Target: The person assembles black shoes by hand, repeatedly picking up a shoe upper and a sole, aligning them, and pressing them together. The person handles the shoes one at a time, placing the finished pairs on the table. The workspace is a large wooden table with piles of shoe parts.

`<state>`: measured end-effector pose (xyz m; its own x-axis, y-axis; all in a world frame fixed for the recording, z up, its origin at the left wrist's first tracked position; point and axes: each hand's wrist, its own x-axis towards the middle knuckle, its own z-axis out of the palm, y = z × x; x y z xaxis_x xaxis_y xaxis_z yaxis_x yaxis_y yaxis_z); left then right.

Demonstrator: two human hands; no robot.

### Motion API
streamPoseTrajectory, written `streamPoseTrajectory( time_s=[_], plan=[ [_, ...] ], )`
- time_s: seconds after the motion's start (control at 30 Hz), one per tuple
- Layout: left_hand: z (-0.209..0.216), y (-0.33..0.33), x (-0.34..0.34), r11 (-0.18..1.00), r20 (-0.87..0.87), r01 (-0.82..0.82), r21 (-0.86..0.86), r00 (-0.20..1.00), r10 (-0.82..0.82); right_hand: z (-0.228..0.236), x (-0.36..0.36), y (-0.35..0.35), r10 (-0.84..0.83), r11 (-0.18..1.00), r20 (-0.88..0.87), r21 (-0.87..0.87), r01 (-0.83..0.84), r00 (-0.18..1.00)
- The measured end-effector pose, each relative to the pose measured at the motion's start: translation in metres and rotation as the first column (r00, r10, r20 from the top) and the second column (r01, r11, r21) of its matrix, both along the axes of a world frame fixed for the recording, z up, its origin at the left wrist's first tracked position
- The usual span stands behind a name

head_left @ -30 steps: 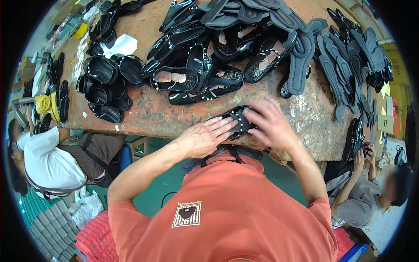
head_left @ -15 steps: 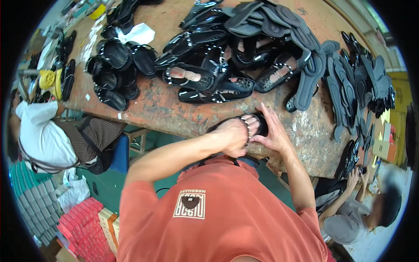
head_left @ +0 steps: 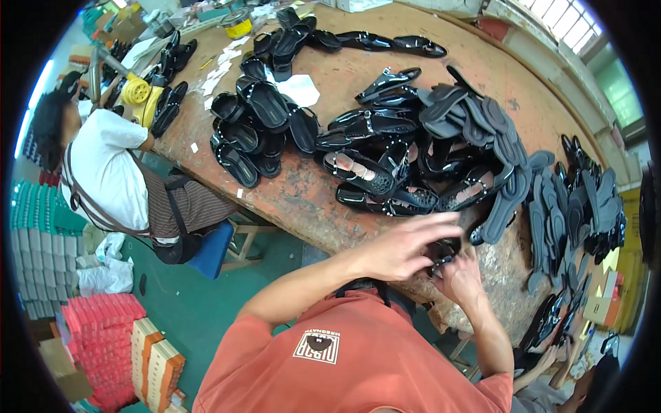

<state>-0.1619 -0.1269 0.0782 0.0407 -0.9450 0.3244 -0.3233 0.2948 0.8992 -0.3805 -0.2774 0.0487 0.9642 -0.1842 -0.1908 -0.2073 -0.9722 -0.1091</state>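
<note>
At the near edge of the table a black patent shoe (head_left: pixel 445 249) is between my hands, partly covered by them. My right hand (head_left: pixel 461 277) closes its fingers on the shoe's near side. Over the shoe's left side hovers my left hand (head_left: pixel 406 249), fingers stretched and spread; whether its thumb touches the shoe is hidden. Just beyond lies a heap of black strappy shoes (head_left: pixel 375 175) with shiny studs. Dark grey insoles (head_left: pixel 506 206) are draped across the heap's right side.
Finished-looking black sandals (head_left: pixel 261 103) stand at the table's left, and more insoles (head_left: pixel 551 199) at the right. One co-worker in a white shirt (head_left: pixel 110 165) sits at left; another person's hands (head_left: pixel 551 358) work at lower right. Pink stacked boxes (head_left: pixel 103 344) fill the lower left.
The view has shifted, so the table appears farther right and lower. My left hand has come out of the shoe and spread its fingers; my right hand has closed on the shoe's near side.
</note>
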Motion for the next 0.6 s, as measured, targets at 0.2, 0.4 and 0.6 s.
streamPoseTrajectory(
  time_s=[0.2, 0.4, 0.6],
  plan=[
    [0.022, -0.042, -0.024, 0.962, 0.205, 0.249, -0.11, 0.953, -0.223, 0.0, -0.012, -0.015, -0.072, 0.957, -0.396, 0.23, 0.174, 0.915],
    [0.02, 0.041, 0.085, 0.978, 0.298, -0.166, -0.124, 0.934, 0.196, 0.031, -0.003, -0.038, 0.219, 0.913, 0.465, 0.213, -0.349, 0.858],
    [-0.02, 0.096, 0.216, 0.409, -0.343, -0.911, 0.06, 0.366, 0.865, 0.019, -0.019, -0.13, -0.576, 0.787, 0.622, 0.248, 0.564, 0.53]
  ],
)
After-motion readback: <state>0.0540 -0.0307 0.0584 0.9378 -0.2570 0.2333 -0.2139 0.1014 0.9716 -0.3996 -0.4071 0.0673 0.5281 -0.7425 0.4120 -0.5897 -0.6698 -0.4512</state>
